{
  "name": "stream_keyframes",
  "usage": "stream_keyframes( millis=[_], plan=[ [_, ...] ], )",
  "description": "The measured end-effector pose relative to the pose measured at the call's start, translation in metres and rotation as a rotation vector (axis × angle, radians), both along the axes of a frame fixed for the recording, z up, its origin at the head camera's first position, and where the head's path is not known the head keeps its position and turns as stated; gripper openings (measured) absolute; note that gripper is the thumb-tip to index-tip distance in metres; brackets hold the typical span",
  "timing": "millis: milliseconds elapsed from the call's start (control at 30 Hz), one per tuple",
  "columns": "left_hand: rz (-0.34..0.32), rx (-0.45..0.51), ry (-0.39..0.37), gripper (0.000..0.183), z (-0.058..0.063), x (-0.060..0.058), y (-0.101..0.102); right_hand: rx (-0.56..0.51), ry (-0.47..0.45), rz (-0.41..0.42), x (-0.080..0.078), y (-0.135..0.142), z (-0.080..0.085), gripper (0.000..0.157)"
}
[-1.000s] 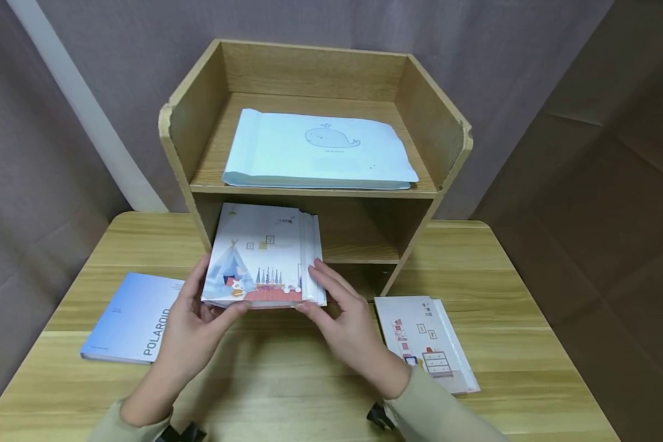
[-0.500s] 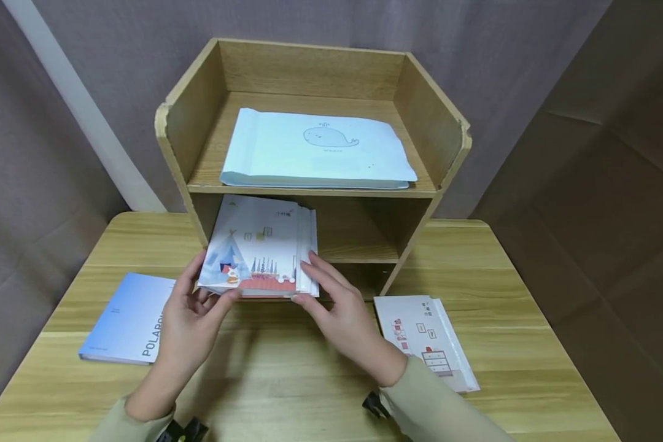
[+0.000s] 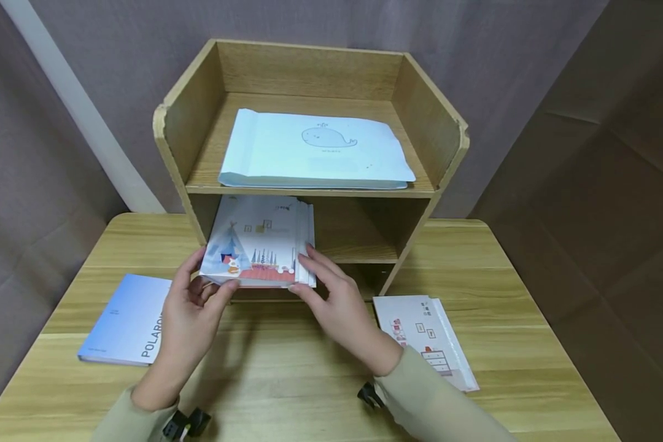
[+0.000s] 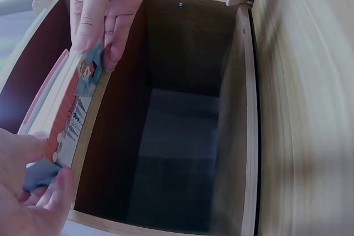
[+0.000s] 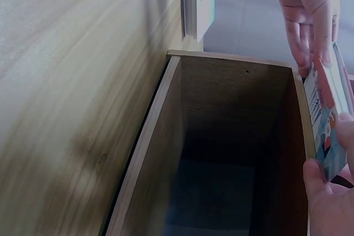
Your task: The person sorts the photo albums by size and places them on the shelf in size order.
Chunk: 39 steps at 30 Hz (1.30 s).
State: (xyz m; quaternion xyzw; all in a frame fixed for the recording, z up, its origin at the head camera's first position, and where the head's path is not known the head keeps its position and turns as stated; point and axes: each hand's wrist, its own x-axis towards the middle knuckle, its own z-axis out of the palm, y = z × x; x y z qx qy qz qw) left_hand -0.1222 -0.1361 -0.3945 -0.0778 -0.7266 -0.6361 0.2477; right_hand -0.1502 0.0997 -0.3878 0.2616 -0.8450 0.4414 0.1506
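Note:
Both hands hold a thick white photo album [image 3: 259,242] with a tent picture on its cover, its far part inside the middle compartment of the wooden shelf [image 3: 309,191]. My left hand [image 3: 193,313] grips the near left corner, thumb on the front edge. My right hand [image 3: 345,310] pinches the near right corner by the bound edge, fingers on the cover and thumb at the front. In the left wrist view the album [image 4: 72,111] shows its front edge just above the lower compartment. The album's far end is hidden beneath the top board.
On the top shelf lies a pale blue whale-print album [image 3: 315,150]. A blue POLAROID album [image 3: 124,319] rests on the table [image 3: 287,380] at left, partly behind the left hand. Another white album [image 3: 422,334] lies at right, partly under the right sleeve.
The tent-picture album has moved forward, farther into the middle compartment, with both hands moving along with it. The other albums stay in place.

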Motion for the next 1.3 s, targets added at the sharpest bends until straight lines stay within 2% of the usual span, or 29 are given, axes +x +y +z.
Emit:
stream_keyframes(
  millis=[100,267,367,533,700,933,1300],
  plan=[
    [0.050,-0.056,0.040,0.070,-0.001,-0.003,0.001,0.002,-0.014,-0.019,-0.002,-0.001,0.002,0.051],
    [0.193,-0.204,0.121,0.067,-0.003,-0.009,0.000,0.007,-0.039,-0.037,-0.004,-0.004,0.004,0.050],
    [0.249,-0.246,0.161,0.070,-0.004,-0.013,-0.001,-0.003,-0.065,-0.040,-0.007,-0.005,0.004,0.050],
    [0.239,-0.244,0.155,0.078,-0.002,-0.019,-0.002,-0.031,-0.086,-0.032,-0.013,-0.008,0.003,0.050],
    [0.216,-0.235,0.117,0.073,0.001,-0.024,-0.003,-0.057,-0.098,-0.033,-0.019,-0.010,0.002,0.050],
    [0.243,-0.241,0.115,0.067,0.001,-0.030,-0.002,-0.146,-0.134,-0.034,-0.023,-0.016,0.000,0.047],
    [0.282,-0.222,0.136,0.058,-0.001,-0.036,-0.001,-0.184,-0.147,-0.090,-0.026,-0.023,0.000,0.044]
  ],
)
